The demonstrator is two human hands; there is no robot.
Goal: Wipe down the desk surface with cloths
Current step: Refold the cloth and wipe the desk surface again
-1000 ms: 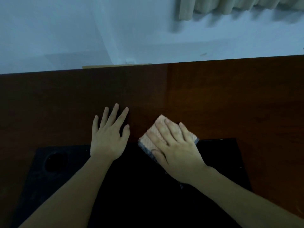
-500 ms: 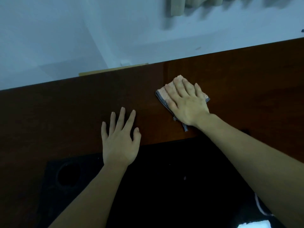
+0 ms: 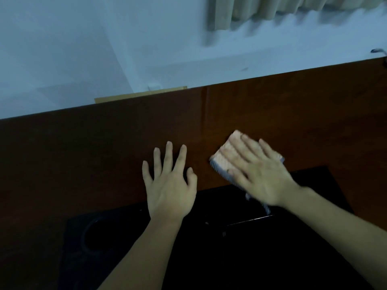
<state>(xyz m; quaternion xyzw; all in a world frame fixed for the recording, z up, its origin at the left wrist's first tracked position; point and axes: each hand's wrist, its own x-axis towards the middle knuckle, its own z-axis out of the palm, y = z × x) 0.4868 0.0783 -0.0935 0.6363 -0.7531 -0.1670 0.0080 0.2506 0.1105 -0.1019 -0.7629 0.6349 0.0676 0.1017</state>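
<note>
A: Quick count. Hands?
B: Two. Left hand (image 3: 170, 188) lies flat on the desk (image 3: 83, 155), palm down, fingers straight and spread apart, holding nothing. Heel of the palm sits over the edge of the black mat (image 3: 230, 248).
A: Right one?
B: Right hand (image 3: 259, 174) presses flat on the cloth (image 3: 225, 159), fingers straight and slightly fanned, thumb along the cloth's near edge. Not curled round it, just pressing down. Bit of motion blur on that hand.
A: Cloths?
B: One visible. Folded, pinkish-orange top, blue-grey edge showing on the left side and a strip trailing out under the wrist. It lies on the brown wood, to the right of the left hand, its near end reaching over the mat's far edge.
A: Hands touching?
B: No, apart, bare wood between them.
A: Mats?
B: One, black, at the near side of the desk, under both forearms. One round recess (image 3: 94, 237) in its left part.
A: Background?
B: One pale wall (image 3: 62, 49), one beige curtain (image 3: 272, 9) top right, one tan strip (image 3: 140, 95) just behind the desk's far edge. Small dark object at the far right edge, can't tell what.
</note>
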